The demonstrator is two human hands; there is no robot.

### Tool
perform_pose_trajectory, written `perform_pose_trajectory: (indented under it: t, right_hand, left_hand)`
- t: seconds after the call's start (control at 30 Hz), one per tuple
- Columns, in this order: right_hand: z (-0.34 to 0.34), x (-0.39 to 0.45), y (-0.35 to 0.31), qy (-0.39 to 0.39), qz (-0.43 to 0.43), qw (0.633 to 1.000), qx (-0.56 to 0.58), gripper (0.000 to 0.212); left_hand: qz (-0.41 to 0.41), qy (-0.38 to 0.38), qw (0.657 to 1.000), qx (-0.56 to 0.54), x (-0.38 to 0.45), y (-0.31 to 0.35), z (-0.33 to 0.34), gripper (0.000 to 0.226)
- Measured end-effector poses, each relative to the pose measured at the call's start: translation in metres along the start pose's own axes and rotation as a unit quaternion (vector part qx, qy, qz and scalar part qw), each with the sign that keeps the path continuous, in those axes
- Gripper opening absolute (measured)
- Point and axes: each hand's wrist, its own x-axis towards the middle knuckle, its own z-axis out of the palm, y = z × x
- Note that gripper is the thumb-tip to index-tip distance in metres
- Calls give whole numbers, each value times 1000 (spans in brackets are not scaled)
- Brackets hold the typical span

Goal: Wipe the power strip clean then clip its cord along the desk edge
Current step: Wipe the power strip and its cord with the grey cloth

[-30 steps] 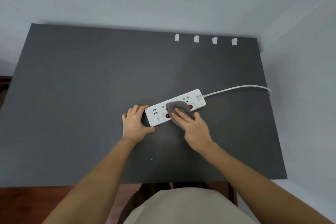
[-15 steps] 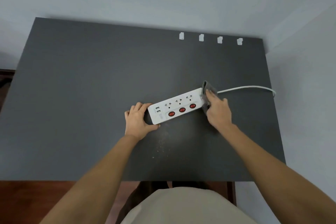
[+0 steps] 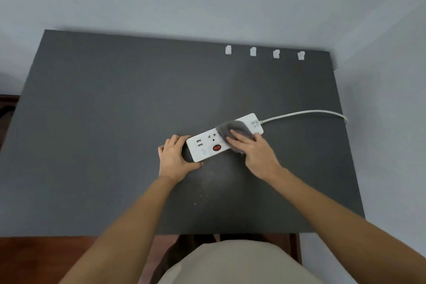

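A white power strip with red switches lies slanted on the dark grey desk. My left hand grips its near left end. My right hand presses a grey cloth flat on the strip's middle and right part, covering two of the switches. The white cord runs from the strip's right end to the desk's right edge and drops over it. Several white cable clips sit in a row along the far edge.
Pale walls stand behind and to the right of the desk. Small light specks lie on the desk surface in front of the strip. Reddish-brown floor shows below the near edge.
My right hand slid the cloth from the strip's cord end back left onto its top, after sweeping right the half second before. The left hand kept hold of the strip's left end.
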Motion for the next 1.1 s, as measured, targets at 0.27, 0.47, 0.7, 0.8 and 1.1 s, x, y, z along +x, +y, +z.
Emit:
perform_pose_trajectory:
  t: [0.27, 0.47, 0.7, 0.8, 1.1]
  right_hand:
    - [29, 6, -75, -11, -45, 998, 33, 64]
    - [-7, -35, -30, 8, 171, 948, 268, 18]
    - [-35, -14, -91, 64, 287, 719, 630, 21]
    - [-42, -8, -99, 114, 307, 779, 534, 29]
    - [-63, -12, -83, 123, 396, 612, 674, 26]
  left_hand:
    - [16, -8, 999, 31, 14, 2, -8, 77]
    - [-68, -131, 989, -30, 4, -1, -11, 113]
    - [-46, -132, 934, -330, -31, 65, -18, 24]
    - [-22, -32, 980, -193, -27, 88, -22, 23]
    - [-206, 16, 978, -9, -9, 92, -29, 63]
